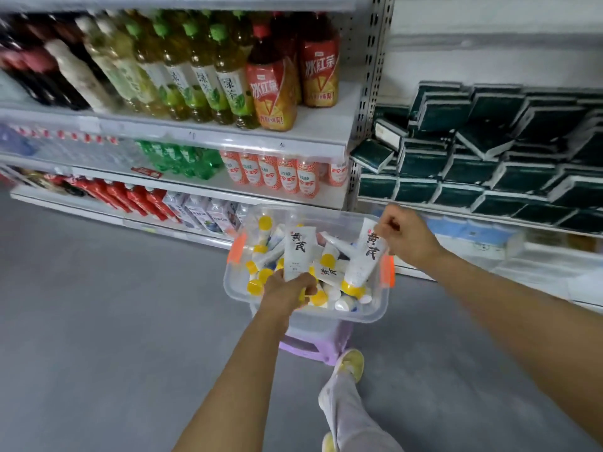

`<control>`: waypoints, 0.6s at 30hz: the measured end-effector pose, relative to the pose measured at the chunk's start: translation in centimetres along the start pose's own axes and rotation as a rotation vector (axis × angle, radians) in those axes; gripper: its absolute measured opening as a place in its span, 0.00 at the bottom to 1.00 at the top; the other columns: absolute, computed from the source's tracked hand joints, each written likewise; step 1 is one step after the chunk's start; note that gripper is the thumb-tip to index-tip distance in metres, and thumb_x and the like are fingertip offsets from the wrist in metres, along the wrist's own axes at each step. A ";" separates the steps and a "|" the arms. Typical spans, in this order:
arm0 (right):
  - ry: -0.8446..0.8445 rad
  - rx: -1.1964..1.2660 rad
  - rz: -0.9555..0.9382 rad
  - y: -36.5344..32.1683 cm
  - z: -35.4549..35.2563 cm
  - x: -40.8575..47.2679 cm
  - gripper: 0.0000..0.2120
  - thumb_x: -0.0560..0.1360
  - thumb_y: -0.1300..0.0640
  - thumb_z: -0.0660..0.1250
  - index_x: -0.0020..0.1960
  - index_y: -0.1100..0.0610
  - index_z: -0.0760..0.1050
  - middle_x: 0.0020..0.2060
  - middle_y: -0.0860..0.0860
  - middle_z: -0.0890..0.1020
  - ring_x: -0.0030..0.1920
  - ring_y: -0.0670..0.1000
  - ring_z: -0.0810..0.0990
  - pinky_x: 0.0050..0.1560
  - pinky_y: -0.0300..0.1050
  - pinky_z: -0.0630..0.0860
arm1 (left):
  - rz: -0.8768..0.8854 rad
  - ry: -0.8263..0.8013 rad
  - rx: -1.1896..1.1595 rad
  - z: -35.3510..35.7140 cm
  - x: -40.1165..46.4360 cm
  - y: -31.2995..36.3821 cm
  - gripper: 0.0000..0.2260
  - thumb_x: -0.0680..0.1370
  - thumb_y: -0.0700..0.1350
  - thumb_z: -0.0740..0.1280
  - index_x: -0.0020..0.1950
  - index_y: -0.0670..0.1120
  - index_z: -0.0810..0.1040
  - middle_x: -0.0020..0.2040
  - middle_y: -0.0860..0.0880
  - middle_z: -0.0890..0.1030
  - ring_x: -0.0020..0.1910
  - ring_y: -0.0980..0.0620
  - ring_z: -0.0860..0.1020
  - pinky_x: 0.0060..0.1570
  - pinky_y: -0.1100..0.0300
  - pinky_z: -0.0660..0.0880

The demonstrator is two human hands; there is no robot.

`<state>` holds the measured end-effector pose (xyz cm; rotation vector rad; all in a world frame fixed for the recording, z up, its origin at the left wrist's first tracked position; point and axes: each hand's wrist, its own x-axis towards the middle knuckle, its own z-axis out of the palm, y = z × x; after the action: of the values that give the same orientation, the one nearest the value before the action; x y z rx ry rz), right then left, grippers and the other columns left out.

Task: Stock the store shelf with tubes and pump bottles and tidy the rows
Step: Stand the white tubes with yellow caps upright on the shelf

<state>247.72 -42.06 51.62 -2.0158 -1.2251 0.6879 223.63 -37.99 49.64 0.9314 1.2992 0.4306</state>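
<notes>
Tubes stood cap-down over the clear bin (305,316) at frame centre: left hand (287,287) grasped 1 tube (298,252), right hand (406,238) grasped another tube (363,259); shelves lay above.

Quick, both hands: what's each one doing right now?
Left hand: grips the cap end of an upright white plastic tube.
Right hand: pinches the crimped end of a yellow-capped white tube.

Green-tea bottles (208,76) & red iced-tea bottles (277,93) on upper shelf, dark green boxes (489,151) stacked right, purple stool (313,347) on grey floor (98,321).
</notes>
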 end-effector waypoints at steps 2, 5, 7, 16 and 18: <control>0.018 0.118 0.029 -1.9 -1.6 -1.1 0.13 0.77 0.68 0.64 0.36 0.58 0.68 0.29 0.55 0.72 0.23 0.45 0.72 0.24 0.43 0.74 | -0.004 -0.024 -0.087 0.3 -1.9 -0.5 0.05 0.71 0.37 0.71 0.46 0.42 0.79 0.37 0.44 0.79 0.38 0.49 0.77 0.41 0.56 0.79; 0.035 0.202 0.038 -4.2 -3.4 -3.2 0.11 0.78 0.68 0.63 0.38 0.59 0.69 0.34 0.60 0.73 0.28 0.54 0.74 0.28 0.48 0.77 | -0.061 -0.149 -0.260 1.6 -4.2 -0.8 0.10 0.74 0.38 0.73 0.54 0.42 0.79 0.44 0.44 0.80 0.45 0.44 0.81 0.48 0.46 0.81; 0.048 0.235 0.030 -5.2 -4.6 -4.6 0.10 0.78 0.67 0.63 0.39 0.59 0.69 0.36 0.62 0.74 0.30 0.58 0.75 0.32 0.53 0.78 | -0.076 -0.239 -0.303 2.9 -5.8 -0.6 0.13 0.75 0.40 0.72 0.59 0.42 0.77 0.46 0.43 0.82 0.48 0.39 0.83 0.48 0.44 0.81; 0.244 0.550 0.105 -6.6 -10.4 -8.4 0.06 0.78 0.62 0.65 0.43 0.62 0.74 0.34 0.57 0.80 0.23 0.43 0.77 0.23 0.37 0.72 | 0.012 -0.278 -0.343 9.2 -9.9 2.0 0.13 0.73 0.39 0.73 0.56 0.40 0.77 0.50 0.36 0.83 0.52 0.33 0.81 0.53 0.43 0.79; 0.210 0.631 0.157 -6.3 -11.4 -8.3 0.08 0.79 0.58 0.66 0.43 0.60 0.76 0.37 0.56 0.83 0.29 0.48 0.79 0.28 0.41 0.75 | 0.032 -0.280 -0.382 10.7 -10.1 3.0 0.14 0.73 0.38 0.73 0.57 0.39 0.76 0.50 0.36 0.83 0.49 0.35 0.82 0.50 0.45 0.81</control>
<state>249.02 -50.56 64.49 -1.6051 -0.6227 0.7935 231.74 -47.29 58.20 0.6631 0.9077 0.5311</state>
